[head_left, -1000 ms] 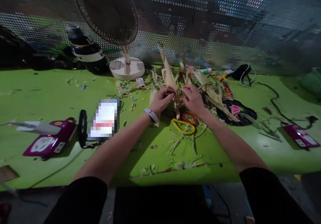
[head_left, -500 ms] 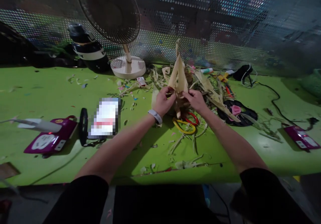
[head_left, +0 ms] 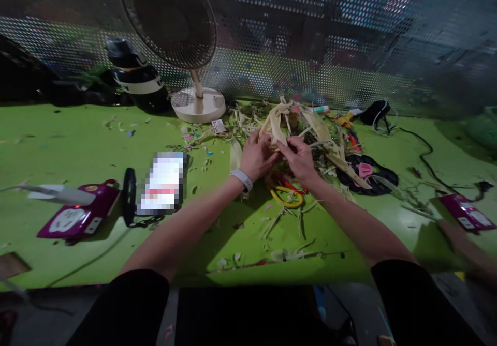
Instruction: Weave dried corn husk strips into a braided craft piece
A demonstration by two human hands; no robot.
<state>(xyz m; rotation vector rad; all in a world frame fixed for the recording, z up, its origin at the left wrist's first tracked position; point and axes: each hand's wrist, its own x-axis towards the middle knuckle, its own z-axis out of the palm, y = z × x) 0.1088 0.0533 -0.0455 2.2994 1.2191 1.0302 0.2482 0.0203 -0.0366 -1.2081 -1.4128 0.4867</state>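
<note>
A pale, dry corn husk [head_left: 277,123] is pinched between my two hands above the middle of the green table. My left hand [head_left: 256,155], with a watch band at its wrist, has its fingers closed on the husk's lower left part. From the other side my right hand [head_left: 300,158] grips the same husk with thumb and fingers. The husk's top is bent over and drooping. Just below my hands lie scissors with yellow and red handle loops [head_left: 290,205]. My fingers hide the husk's lower end.
Loose husk strips [head_left: 326,139] are heaped behind my hands. A fan [head_left: 198,105] and a dark bottle [head_left: 142,85] stand at the back. Leftward are a phone [head_left: 162,183] and a purple power strip [head_left: 73,214]. Another person's arm [head_left: 466,245] reaches in at the right edge.
The husk, upright and pointed before, is now folded down and lower. My hands have moved closer together. Another person's arm has come in at the right edge.
</note>
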